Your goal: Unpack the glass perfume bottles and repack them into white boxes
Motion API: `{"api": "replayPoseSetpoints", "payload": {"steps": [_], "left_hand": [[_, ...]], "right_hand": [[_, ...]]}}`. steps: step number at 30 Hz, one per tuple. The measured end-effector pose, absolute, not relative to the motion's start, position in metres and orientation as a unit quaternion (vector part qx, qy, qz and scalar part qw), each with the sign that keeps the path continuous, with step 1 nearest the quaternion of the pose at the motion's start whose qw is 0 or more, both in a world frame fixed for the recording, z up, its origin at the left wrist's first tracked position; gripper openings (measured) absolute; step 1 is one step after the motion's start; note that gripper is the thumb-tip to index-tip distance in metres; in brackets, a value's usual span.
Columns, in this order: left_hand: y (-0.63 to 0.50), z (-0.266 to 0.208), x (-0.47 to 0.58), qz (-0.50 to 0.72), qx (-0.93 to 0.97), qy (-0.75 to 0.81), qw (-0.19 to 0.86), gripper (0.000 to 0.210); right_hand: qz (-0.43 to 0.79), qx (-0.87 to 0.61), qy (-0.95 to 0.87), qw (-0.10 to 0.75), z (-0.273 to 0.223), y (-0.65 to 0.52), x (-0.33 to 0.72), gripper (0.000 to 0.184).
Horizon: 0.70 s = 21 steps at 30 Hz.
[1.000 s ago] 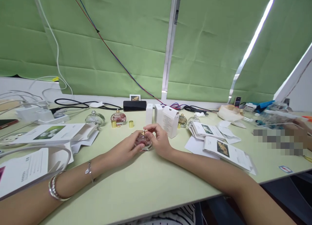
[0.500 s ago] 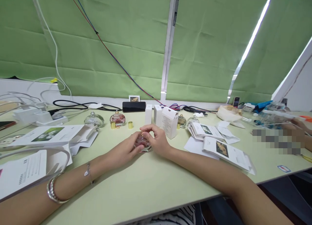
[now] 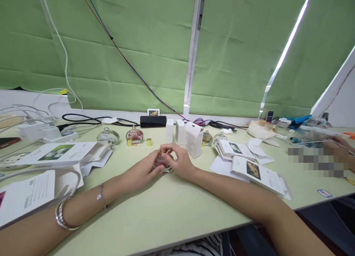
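Note:
A round glass perfume bottle (image 3: 161, 161) with something reddish inside stands on the table between my hands. My left hand (image 3: 148, 170) is wrapped around its left side, the thumb across the lower front. The thumb and fingers of my right hand (image 3: 177, 160) pinch the gold top (image 3: 163, 151) at its neck; part of the bottle is hidden behind them. Beyond them sits a similar bottle with reddish contents (image 3: 135, 135), a gold cap (image 3: 129, 142) by it. Another gold cap (image 3: 149, 142) stands nearer my hands. Farther left is a clear glass bottle (image 3: 107, 137).
Small white boxes (image 3: 193, 139) stand behind my right hand, more bottles (image 3: 207, 137) beside them. Opened cartons lie left (image 3: 55, 152) and right (image 3: 246, 169). A black case (image 3: 153, 121) and cables line the back. Another person's hand (image 3: 340, 143) shows at far right.
The fingers of my right hand have shifted slightly at the bottle's neck, and more of the gold top shows. My left hand keeps its hold. The view has moved a little.

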<state>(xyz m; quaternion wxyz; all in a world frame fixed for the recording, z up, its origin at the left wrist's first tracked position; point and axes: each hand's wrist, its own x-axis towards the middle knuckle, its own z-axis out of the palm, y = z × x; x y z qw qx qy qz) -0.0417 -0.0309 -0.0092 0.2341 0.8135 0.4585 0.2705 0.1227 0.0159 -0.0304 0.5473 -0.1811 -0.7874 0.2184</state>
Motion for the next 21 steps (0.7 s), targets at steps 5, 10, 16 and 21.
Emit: {"api": "replayPoseSetpoints", "payload": {"steps": [5, 10, 16, 21], "left_hand": [[-0.03, -0.01, -0.043, 0.259, 0.812, 0.465, 0.24, 0.033], [-0.028, -0.012, -0.044, 0.259, 0.813, 0.463, 0.24, 0.029], [-0.029, -0.012, -0.044, 0.262, 0.817, 0.452, 0.244, 0.026], [-0.028, -0.012, -0.045, 0.261, 0.82, 0.45, 0.239, 0.028]], "right_hand": [[0.186, -0.166, -0.803, 0.541, -0.029, 0.02, 0.125, 0.019], [0.155, -0.139, -0.816, 0.539, -0.029, 0.025, 0.127, 0.019], [0.163, -0.151, -0.819, 0.529, -0.028, 0.026, 0.128, 0.019], [0.174, -0.152, -0.824, 0.517, -0.023, 0.027, 0.13, 0.018]]}}
